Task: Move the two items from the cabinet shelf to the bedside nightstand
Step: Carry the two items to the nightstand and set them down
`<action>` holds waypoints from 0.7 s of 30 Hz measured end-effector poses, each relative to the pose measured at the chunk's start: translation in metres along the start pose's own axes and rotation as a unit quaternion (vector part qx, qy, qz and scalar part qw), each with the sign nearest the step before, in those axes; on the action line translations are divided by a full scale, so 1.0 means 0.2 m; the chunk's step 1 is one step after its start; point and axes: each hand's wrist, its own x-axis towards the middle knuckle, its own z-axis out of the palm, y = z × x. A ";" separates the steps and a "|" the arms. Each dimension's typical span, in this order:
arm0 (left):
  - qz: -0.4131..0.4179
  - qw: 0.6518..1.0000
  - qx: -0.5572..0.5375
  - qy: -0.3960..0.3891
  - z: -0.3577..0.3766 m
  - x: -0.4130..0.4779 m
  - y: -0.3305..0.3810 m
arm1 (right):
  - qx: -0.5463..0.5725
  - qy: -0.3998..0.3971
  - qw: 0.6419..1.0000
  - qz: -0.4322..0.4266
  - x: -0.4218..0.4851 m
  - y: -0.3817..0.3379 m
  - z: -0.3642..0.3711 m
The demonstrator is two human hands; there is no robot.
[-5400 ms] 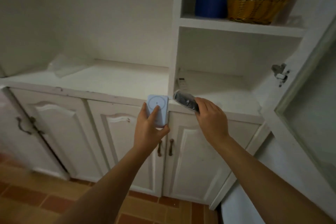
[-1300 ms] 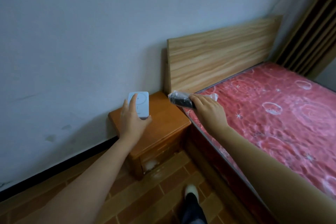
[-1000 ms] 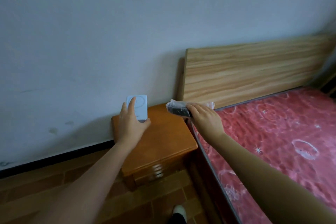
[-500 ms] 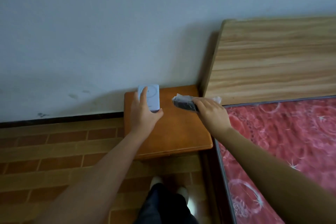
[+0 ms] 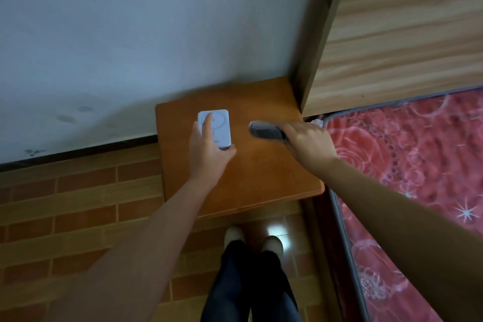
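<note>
Head view: a white card-like device is gripped by the closed left hand, a dark wrapped item by the closed right hand, both over the nightstand, seemingly for set-down.

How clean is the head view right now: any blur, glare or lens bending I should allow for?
Head view: dim, bluish light; the dark wrapped item in the right hand is motion-smeared, the white card in the left hand sharper. A bright glare spot sits on the floor by the shoes. Wide-angle bending tilts the headboard edge.
</note>
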 end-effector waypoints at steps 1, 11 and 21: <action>-0.005 1.000 0.000 -0.005 0.04 0.02 -0.03 | 0.000 -0.011 1.000 0.009 0.01 0.01 0.04; -0.016 0.999 0.000 -0.028 0.39 0.17 -0.24 | -0.043 -0.004 0.999 0.011 0.05 0.14 0.40; 0.002 0.999 -0.030 -0.024 0.57 0.22 -0.33 | -0.035 0.031 0.999 -0.021 0.05 0.19 0.62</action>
